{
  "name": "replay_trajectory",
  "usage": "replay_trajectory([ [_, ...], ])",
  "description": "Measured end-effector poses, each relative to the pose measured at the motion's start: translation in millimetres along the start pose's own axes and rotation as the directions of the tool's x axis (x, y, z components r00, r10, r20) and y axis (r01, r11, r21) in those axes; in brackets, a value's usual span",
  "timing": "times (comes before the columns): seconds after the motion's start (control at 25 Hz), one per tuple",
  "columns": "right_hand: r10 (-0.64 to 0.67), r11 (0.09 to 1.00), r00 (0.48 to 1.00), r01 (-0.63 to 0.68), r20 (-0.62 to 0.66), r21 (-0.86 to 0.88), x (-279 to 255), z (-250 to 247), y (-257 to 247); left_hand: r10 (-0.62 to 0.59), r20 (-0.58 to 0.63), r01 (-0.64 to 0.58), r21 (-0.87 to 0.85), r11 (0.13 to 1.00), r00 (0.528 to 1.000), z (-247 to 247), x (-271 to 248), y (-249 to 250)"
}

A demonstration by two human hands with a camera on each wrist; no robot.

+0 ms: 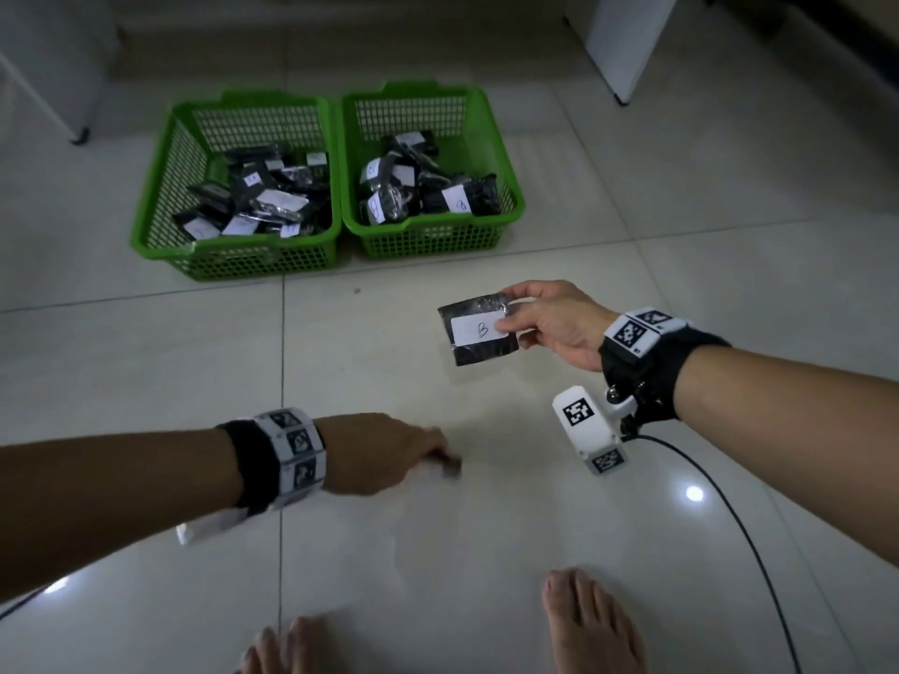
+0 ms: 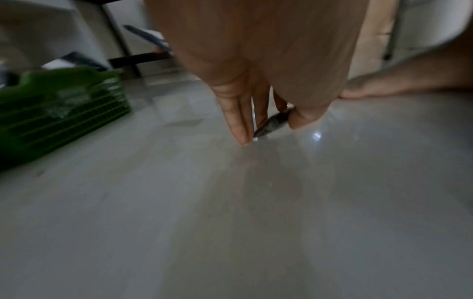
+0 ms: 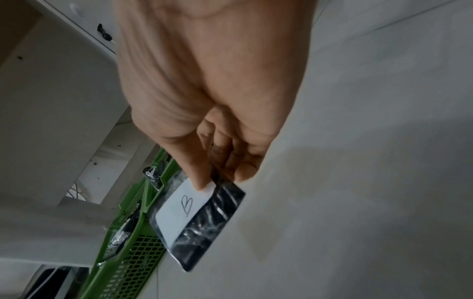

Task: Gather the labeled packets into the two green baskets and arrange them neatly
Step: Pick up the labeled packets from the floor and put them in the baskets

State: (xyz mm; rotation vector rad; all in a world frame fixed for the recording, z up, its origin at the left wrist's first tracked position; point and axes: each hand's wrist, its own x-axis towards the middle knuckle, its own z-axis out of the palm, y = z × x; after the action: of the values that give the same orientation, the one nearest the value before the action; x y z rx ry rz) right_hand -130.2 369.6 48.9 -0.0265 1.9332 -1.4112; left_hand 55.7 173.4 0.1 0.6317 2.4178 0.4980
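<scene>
Head view: two green baskets sit side by side on the tiled floor (image 1: 632,211), their long sides touching. The left basket (image 1: 160,206) and the right basket (image 1: 508,187) each hold a loose heap of black packets with white labels. A broad stretch of bare tile lies between the baskets' near rims and the person's bare feet (image 1: 591,620). The right hand (image 1: 554,323) is above that open tile, well short of the right basket, pinching a black packet (image 1: 479,328) by its right edge, thumb on the white label marked "B". The left hand (image 1: 389,452) is low over the floor in front of the feet, fingertips closed on a small dark packet (image 1: 450,467), blurred.

Left wrist view: the left hand's fingers (image 2: 236,119) point down to the tile, and a thin dark packet (image 2: 272,124) is pinched edge-on between them and the thumb, its lower end at the floor. A green basket (image 2: 64,113) stands well off to the left, with open floor between.

Right wrist view: the thumb (image 3: 194,161) presses the label's corner, the other fingers curled behind the packet (image 3: 204,226). The baskets' mesh wall (image 3: 133,254) shows beyond the packet's far end.
</scene>
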Motion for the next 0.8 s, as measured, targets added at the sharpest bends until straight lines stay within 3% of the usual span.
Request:
replay_trajectory([
  [0.04,-0.004,1.0,1.0,0.004,-0.015,0.021,3,0,-2,-0.128,-0.094,0.103,-0.241,0.965,0.987,-10,-1,-5],
  [0.08,-0.013,0.999,1.0,0.013,-0.02,0.039,6,0,-5,-0.232,-0.194,0.116,-0.475,0.873,0.953,-20,-2,-13],
  [0.12,-0.017,0.999,1.0,0.018,-0.024,0.05,8,-1,-8,-0.324,-0.245,0.074,-0.685,0.725,0.914,-30,-5,-20],
  [0.2,-0.037,0.998,0.999,0.039,-0.025,0.058,15,3,-15,-0.461,-0.278,-0.026,-0.876,0.481,0.842,-48,-16,-33],
  [0.28,-0.057,0.995,0.998,0.058,-0.018,0.078,21,9,-23,-0.531,-0.291,-0.065,-0.913,0.404,0.796,-61,-23,-42],
  [0.36,-0.097,0.991,0.995,0.097,-0.01,0.089,29,23,-34,-0.59,-0.344,-0.117,-0.914,0.388,0.731,-75,-32,-53],
  [0.44,-0.168,0.985,0.985,0.17,-0.038,0.033,39,39,-50,-0.666,-0.417,-0.167,-0.898,0.408,0.619,-91,-39,-67],
  [0.56,-0.324,0.945,0.937,0.314,-0.13,-0.097,59,59,-78,-0.703,-0.574,-0.194,-0.813,0.549,0.42,-120,-46,-96],
  [0.68,-0.448,0.892,0.862,0.415,-0.236,-0.177,82,73,-107,-0.673,-0.699,-0.016,-0.696,0.718,0.242,-150,-52,-129],
  [0.76,-0.497,0.867,0.827,0.458,-0.264,-0.197,101,78,-120,-0.653,-0.728,0.104,-0.647,0.755,0.207,-166,-53,-154],
  [0.8,-0.513,0.856,0.82,0.468,-0.253,-0.221,113,80,-123,-0.656,-0.721,0.139,-0.642,0.754,0.223,-172,-53,-167],
])
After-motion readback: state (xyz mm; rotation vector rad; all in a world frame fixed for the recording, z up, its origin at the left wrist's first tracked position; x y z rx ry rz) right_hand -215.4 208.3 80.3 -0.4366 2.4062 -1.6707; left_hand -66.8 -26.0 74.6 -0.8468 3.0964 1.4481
